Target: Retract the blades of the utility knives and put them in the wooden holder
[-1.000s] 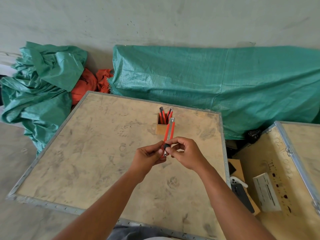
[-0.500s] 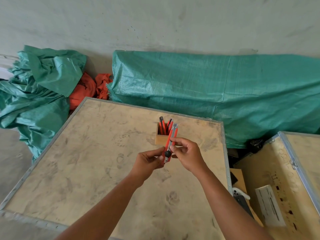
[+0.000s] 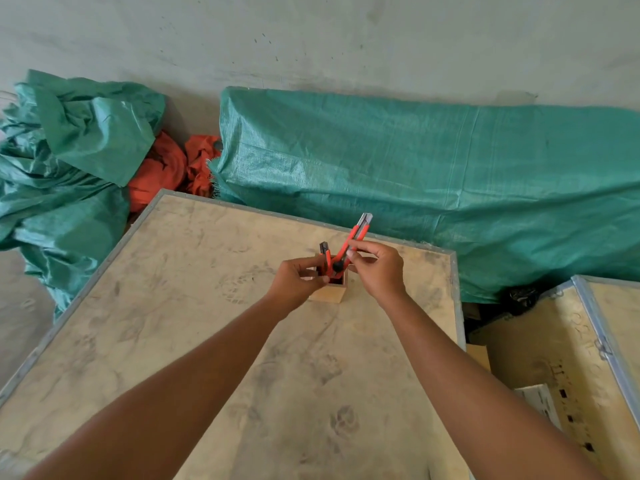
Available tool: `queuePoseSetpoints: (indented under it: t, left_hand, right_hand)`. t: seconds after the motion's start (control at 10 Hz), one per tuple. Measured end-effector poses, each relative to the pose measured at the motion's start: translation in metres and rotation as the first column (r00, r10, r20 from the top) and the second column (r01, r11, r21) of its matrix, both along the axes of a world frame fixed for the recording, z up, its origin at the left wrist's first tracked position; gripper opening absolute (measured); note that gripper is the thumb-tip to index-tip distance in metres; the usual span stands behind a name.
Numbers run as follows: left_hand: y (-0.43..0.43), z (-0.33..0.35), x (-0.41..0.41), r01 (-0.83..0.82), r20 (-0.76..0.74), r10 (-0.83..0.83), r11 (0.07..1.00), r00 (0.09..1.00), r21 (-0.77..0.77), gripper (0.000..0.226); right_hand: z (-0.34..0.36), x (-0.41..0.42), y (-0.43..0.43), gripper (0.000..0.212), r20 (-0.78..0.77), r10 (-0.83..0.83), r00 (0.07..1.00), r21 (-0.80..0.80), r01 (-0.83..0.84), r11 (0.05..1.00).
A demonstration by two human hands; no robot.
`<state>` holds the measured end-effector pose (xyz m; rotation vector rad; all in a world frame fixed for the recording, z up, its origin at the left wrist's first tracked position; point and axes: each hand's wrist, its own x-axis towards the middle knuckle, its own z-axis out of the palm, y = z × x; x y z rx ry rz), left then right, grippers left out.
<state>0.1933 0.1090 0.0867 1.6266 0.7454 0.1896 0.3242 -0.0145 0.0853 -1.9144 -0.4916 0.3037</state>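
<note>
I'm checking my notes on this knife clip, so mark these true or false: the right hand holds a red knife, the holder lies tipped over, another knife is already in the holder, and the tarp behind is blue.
1. The right hand holds a red utility knife: true.
2. The wooden holder lies tipped over: false, it stands upright on the crate top.
3. Another knife already stands in the holder: true.
4. The tarp is blue: false, it is green.
</note>
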Motion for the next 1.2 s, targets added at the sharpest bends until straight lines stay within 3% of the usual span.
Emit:
queuePoseSetpoints:
  t: [0.1,0.2,0.4,0.7,0.8,1.0,1.2]
  left_hand:
    - [0.003,-0.016,0.014,0.041,-0.169,-0.018,0.991,0.985,0.129,0.070]
    - [0.004,-0.032,0.028,0.068,-0.208,-0.037,0.987,0.977,0.145,0.062]
    - [0.006,-0.048,0.037,0.042,-0.216,0.002,0.979,0.976,0.199,0.044]
    - [0.002,-0.049,0.032,-0.029,-0.198,0.063,0.985,0.978,0.170,0.058]
    - [-0.001,-0.045,0.031,-0.031,-0.194,0.066,0.984,0.979,0.177,0.053]
    - [-0.009,-0.031,0.023,-0.017,-0.171,0.049,0.983,0.984,0.182,0.050]
    - [-0.014,-0.013,0.012,-0.045,-0.164,0.075,0.982,0.984,0.182,0.067]
  right_hand:
    - [-0.016,0.000,0.013,0.023,0.113,-0.033,0.993,-0.085,0.042,0.995]
    - [-0.028,-0.004,0.023,0.024,0.214,-0.004,0.977,-0.129,0.033,0.991]
    - [-0.048,-0.011,0.030,0.027,0.245,0.075,0.967,-0.184,-0.029,0.983]
    - [-0.054,-0.017,0.029,0.028,0.177,0.096,0.980,-0.207,-0.058,0.977]
    - [-0.048,-0.019,0.029,0.031,0.080,0.078,0.994,-0.226,-0.058,0.972]
    - [-0.038,-0.024,0.015,0.030,0.069,0.032,0.997,-0.225,-0.016,0.974]
    - [-0.004,-0.029,-0.001,0.029,0.069,-0.019,0.997,-0.118,0.027,0.993]
